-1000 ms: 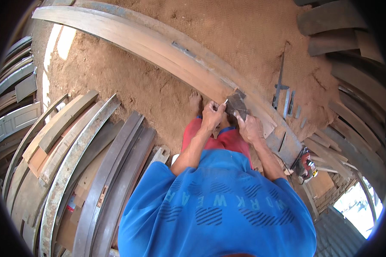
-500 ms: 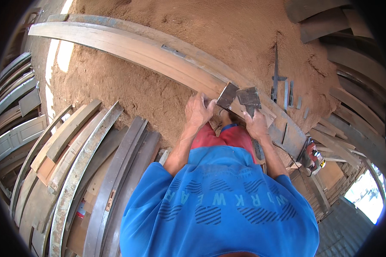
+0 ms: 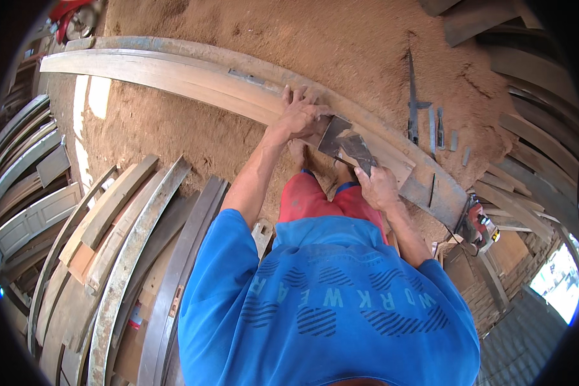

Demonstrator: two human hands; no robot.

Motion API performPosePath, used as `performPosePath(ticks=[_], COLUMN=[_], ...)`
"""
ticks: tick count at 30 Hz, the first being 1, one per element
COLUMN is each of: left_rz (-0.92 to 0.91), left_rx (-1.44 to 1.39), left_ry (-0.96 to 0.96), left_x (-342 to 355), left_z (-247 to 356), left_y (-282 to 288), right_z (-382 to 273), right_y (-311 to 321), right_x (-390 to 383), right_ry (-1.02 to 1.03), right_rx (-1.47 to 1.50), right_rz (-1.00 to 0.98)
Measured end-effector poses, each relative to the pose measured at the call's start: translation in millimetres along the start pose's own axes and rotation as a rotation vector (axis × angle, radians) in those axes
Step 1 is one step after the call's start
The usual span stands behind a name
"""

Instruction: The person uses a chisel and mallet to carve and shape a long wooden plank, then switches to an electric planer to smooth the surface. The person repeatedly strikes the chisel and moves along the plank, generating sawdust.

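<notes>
Workshop floor [image 3: 193,132] is brown and dusty, wood stock along both sides. Nearest: the person's blue shirt [image 3: 334,257], then red shorts [image 3: 305,199]. Near left: timber stack [image 3: 132,257], boards standing side by side.

Right hand [image 3: 378,186]: fingers clamped on a dark flat-bladed scraper [image 3: 360,148], which sits over the plank's right part, blade toward the left. A second dark flat piece [image 3: 330,135] overlaps its left side; can't tell what supports it.

Left hand [image 3: 300,117]: left of the scraper, fingers apart, reaching across the plank. Can't tell how hard it presses, or whether it touches the dark piece.

Plank [image 3: 167,72]: pale brown, lies lengthwise on the long worn counter [image 3: 445,196], running far left to near right. Red-and-dark power tool [image 3: 475,222] is at the counter's right end.

Beyond the counter, right side, on the floor: dark square [image 3: 412,106], metal strip [image 3: 431,128], chisel [image 3: 440,128]. More boards [image 3: 534,77] at far right. Far left corner: red machine [image 3: 71,22], partly cut off.
</notes>
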State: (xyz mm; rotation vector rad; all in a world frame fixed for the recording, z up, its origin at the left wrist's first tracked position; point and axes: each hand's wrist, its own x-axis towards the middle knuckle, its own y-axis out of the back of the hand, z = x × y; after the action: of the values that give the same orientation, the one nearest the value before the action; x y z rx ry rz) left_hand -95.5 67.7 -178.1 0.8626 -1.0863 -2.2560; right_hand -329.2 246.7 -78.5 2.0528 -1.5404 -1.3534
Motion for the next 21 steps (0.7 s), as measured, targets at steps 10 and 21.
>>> performPosePath(ticks=[10, 21], left_rz=[-0.004, 0.547], left_rx=[-0.012, -0.084], left_ry=[0.041, 0.269], left_x=[9, -43], left_z=[-11, 47], left_y=[-33, -1], right_z=[-29, -11], right_y=[-14, -26], right_x=[33, 38], right_ry=[-0.053, -0.067], right_rx=[-0.231, -0.269], right_rz=[-0.16, -0.052])
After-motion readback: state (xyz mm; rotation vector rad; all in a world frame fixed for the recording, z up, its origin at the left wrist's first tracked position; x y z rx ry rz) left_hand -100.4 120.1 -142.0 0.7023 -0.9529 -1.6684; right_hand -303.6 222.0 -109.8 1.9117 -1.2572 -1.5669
